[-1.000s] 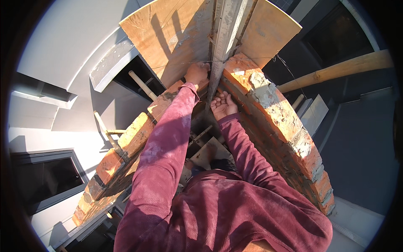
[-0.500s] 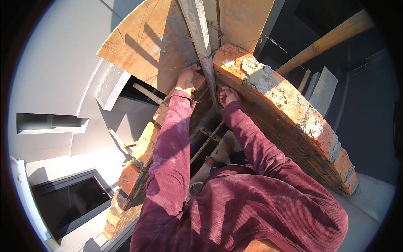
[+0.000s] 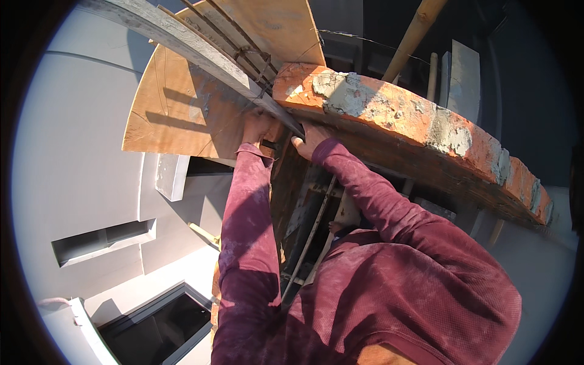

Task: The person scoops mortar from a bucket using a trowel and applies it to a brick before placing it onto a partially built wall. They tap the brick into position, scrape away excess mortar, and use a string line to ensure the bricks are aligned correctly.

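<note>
Head view: a long grey bar (image 3: 201, 52) slants from the upper left toward the middle, its lower end beside the right hand (image 3: 313, 139) and near the underside edge of a brick wall (image 3: 389, 118). That hand has its thumb set apart from its fingers; the fingertips pass out of sight, so I can't tell whether they close on the bar. To the left of the bar, the left hand (image 3: 257, 126) reaches up in shadow by the lower edge of a plywood board (image 3: 161, 109). Its fingers are partly hidden, and I can't tell whether they pinch anything.

Both sleeves (image 3: 243, 213) are dark red, with pale dusty marks. Thin rods (image 3: 228, 27) run alongside the bar, in front of a second plywood panel (image 3: 286, 30). Pale mortar (image 3: 359, 97) coats part of the wall's sunlit top. A round wooden pole (image 3: 413, 39) slants beyond it, and a dark window (image 3: 164, 328) shows at lower left.
</note>
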Demonstrator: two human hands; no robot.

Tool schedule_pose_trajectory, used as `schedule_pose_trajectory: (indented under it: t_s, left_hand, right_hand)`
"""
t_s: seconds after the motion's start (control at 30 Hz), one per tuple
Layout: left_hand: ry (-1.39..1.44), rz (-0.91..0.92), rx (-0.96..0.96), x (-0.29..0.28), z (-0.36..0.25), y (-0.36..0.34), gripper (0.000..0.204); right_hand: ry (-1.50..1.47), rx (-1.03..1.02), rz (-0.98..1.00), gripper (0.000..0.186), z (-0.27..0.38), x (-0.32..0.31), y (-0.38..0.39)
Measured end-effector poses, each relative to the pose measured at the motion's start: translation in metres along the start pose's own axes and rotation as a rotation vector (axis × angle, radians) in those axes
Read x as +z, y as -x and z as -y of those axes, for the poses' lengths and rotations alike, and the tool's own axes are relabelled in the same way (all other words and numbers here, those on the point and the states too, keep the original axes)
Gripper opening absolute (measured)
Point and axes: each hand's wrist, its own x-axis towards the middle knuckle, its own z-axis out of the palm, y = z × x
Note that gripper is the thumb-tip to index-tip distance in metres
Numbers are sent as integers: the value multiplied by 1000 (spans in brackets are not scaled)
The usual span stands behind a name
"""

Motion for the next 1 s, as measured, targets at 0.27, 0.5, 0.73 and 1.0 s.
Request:
schedule_pose_trajectory:
  t_s: [0.27, 0.5, 0.73, 1.0]
  left_hand:
    - [9, -170, 135, 15, 16, -8, 27]
    - [82, -148, 73, 27, 21, -11, 28]
    - [-174, -130, 134, 15, 26, -18, 28]
    - [67, -186, -76, 12, 37, -29, 32]
  right_hand:
    - [-1256, 622, 305, 18, -9, 28, -27]
    - [-1980, 743, 342, 20, 6, -1, -9]
    - [-1472, 784, -66, 13, 6, 31, -17]
    - [-1525, 816, -72, 20, 11, 28, -11]
